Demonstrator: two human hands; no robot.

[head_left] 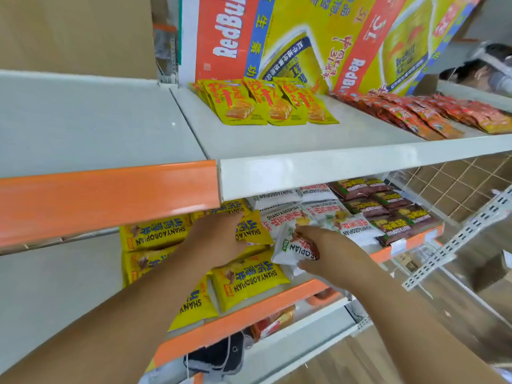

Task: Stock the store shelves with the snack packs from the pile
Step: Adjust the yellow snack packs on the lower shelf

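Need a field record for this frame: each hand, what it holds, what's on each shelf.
left hand: holds yellow pack, tilted, over the lower shelf
right hand: holds white pack near the shelf front
lower shelf: orange front strip; yellow row left, white row middle, brown row right
upper shelf: yellow bags at the back, red bags to the right
backdrop: RedBull carton standing behind the upper shelf bags
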